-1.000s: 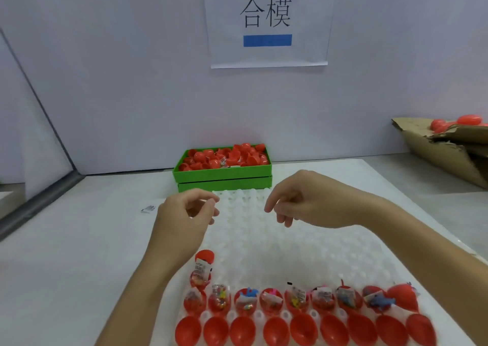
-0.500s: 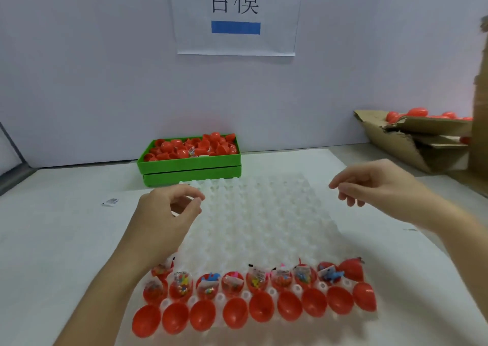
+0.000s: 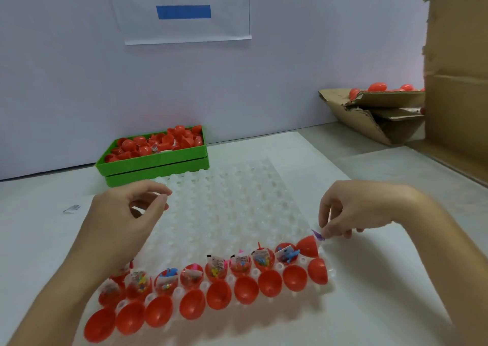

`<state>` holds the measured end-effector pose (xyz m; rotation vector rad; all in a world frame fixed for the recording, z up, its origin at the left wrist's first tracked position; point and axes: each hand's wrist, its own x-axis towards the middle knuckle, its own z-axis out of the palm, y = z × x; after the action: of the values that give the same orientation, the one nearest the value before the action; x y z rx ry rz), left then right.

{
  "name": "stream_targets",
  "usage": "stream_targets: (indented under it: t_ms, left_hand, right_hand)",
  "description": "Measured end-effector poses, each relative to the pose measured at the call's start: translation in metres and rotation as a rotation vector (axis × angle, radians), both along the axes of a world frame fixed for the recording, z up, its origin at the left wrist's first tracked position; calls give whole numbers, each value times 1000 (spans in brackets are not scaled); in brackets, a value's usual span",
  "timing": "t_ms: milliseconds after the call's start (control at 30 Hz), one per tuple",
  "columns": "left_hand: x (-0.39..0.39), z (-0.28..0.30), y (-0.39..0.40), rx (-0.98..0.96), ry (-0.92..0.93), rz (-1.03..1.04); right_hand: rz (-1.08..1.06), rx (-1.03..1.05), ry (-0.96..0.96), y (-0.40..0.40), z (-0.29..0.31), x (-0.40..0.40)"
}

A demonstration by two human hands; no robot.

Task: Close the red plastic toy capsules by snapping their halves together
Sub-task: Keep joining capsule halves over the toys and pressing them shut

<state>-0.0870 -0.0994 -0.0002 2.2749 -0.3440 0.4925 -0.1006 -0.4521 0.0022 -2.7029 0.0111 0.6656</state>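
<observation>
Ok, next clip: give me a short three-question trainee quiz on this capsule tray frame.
1. True or false: the left hand holds a capsule half.
2. What is the right hand pinching? A) a purple packet at the tray's right end B) a half from the green bin C) the cardboard box
3. Fill in: the front row of red halves on the tray lies ____ of toys.

Key: 1 false, its curled fingers hold nothing. 2 A. 3 empty; the toys sit in the row behind.
</observation>
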Motion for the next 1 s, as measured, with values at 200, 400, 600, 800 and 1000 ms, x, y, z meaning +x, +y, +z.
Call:
stream_targets:
  t_ms: [200, 400, 600, 800, 1000]
  left_hand:
    - [-13, 18, -67, 178, 90, -454]
    - [-19, 22, -137, 517, 146, -808]
    - [-15, 15, -151, 637, 183, -832]
    - [-3, 4, -129, 354, 292, -779]
    - [-8, -4, -118, 320, 266, -733]
  right_hand:
    - [13, -41, -12, 13, -6, 0]
    - [35, -100, -55, 18, -8, 1]
    - [-7, 44, -69, 5, -6, 0]
    - [1, 385, -215, -7, 5, -2]
    - [108, 561, -155, 2, 17, -10]
